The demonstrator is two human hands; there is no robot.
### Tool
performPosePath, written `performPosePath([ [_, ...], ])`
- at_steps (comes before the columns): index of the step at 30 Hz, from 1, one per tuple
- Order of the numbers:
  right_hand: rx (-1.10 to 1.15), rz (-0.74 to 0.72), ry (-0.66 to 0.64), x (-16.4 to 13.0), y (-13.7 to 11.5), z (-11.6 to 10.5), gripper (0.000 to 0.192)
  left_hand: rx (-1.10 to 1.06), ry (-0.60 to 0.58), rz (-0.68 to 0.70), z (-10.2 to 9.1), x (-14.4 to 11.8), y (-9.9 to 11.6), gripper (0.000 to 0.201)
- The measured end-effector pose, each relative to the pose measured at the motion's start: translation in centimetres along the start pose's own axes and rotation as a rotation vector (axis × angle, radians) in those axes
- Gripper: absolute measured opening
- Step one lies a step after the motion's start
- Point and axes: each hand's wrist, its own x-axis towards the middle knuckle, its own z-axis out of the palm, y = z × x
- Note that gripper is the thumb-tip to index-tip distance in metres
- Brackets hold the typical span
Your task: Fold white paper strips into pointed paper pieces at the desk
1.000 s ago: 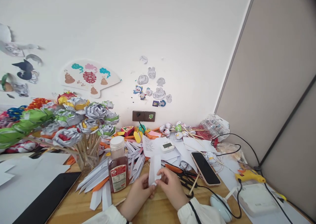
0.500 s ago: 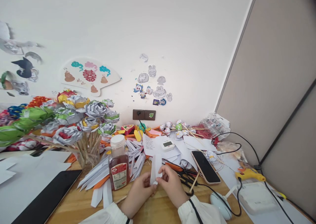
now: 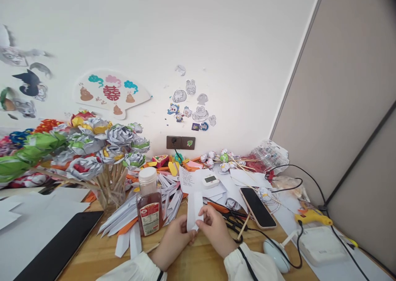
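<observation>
A narrow white paper strip [image 3: 194, 208] with a lengthwise crease stands between my hands above the wooden table. My left hand [image 3: 178, 236] pinches its lower left edge, while my right hand [image 3: 214, 228] grips the lower right edge with thumb and fingers. Both thumbs nearly meet at the strip's bottom end. Left of my left hand is a bottle [image 3: 149, 202] of dark reddish liquid with a white cap. Black-handled scissors [image 3: 233, 225] lie just right of my right hand, partly covered by it.
Folded paper strips [image 3: 123, 215] pile up behind the bottle. Paper flowers on sticks [image 3: 119, 136] fill a clear container at left. A white timer [image 3: 210, 181], a phone [image 3: 258, 208] and a yellow glue gun [image 3: 314, 219] with its black cable lie right. A dark flat panel [image 3: 62, 248] covers the left front.
My fingers have shifted slightly along the strip's lower end, and more of its lower part shows. The view has moved a little; the things on the table have stayed put.
</observation>
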Motion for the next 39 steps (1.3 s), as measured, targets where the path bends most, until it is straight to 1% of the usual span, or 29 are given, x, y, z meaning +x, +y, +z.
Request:
performPosePath([
  [4,0.113,-0.018,-0.063,0.2,0.2,-0.4,0.013,0.004,-0.009,-0.014,-0.2,0.0,0.1,0.023],
  [6,0.14,-0.024,-0.063,0.4,0.5,-0.6,0.012,0.013,-0.007,-0.018,-0.2,0.0,0.2,0.022],
  [8,0.121,-0.049,-0.008,0.6,0.7,-0.9,0.016,0.051,0.024,-0.023,-0.2,0.0,0.3,0.022],
  [10,0.078,-0.098,0.087,0.7,0.6,-1.4,0.022,0.116,0.057,-0.024,-0.1,-0.2,0.4,0.023],
  [13,0.019,-0.174,0.208,0.9,0.2,-2.3,0.045,0.231,0.071,0.037,-0.1,-0.5,0.8,0.019],
  [14,-0.01,-0.197,0.218,0.9,0.0,-2.5,0.046,0.261,0.077,0.06,-0.1,-0.6,0.9,0.017],
  [15,-0.051,-0.22,0.213,1.0,-0.1,-2.8,0.04,0.283,0.096,0.079,-0.2,-0.7,1.0,0.015],
  [17,-0.146,-0.243,0.188,1.2,-0.1,-3.1,0.017,0.291,0.161,0.094,-0.6,-0.6,1.1,0.014],
  [18,-0.192,-0.234,0.178,1.3,0.0,-3.1,0.008,0.276,0.201,0.093,-0.8,-0.5,1.0,0.016],
  [20,-0.256,-0.183,0.163,1.3,0.2,-3.1,0.008,0.192,0.269,0.09,-1.3,-0.1,0.7,0.021],
  [22,-0.303,-0.144,0.115,1.2,0.2,-2.8,0.01,0.053,0.309,0.088,-1.8,0.4,0.3,0.029],
  [23,-0.336,-0.151,0.079,1.1,0.1,-2.6,0.011,-0.008,0.321,0.088,-1.9,0.6,0.1,0.033],
  [25,-0.416,-0.199,0.018,0.7,-0.3,-2.3,0.01,-0.058,0.341,0.092,-2.1,0.9,-0.3,0.039],
  [27,-0.468,-0.23,-0.025,0.3,-0.6,-2.0,0.006,-0.035,0.321,0.101,-2.0,1.0,-0.5,0.038],
  [28,-0.469,-0.222,-0.045,0.2,-0.7,-1.9,0.007,-0.018,0.292,0.103,-1.9,0.9,-0.6,0.036],
  [32,-0.348,-0.1,-0.121,0.1,-0.3,-1.5,0.015,-0.025,0.157,0.043,-1.5,0.9,-1.1,0.032],
  [35,-0.261,-0.051,-0.134,0.2,0.3,-1.3,0.021,-0.01,0.139,0.016,-1.4,0.9,-1.4,0.034],
  [39,-0.23,-0.088,-0.149,0.2,0.2,-1.1,0.016,0.03,0.135,0.02,-1.3,0.8,-1.4,0.038],
])
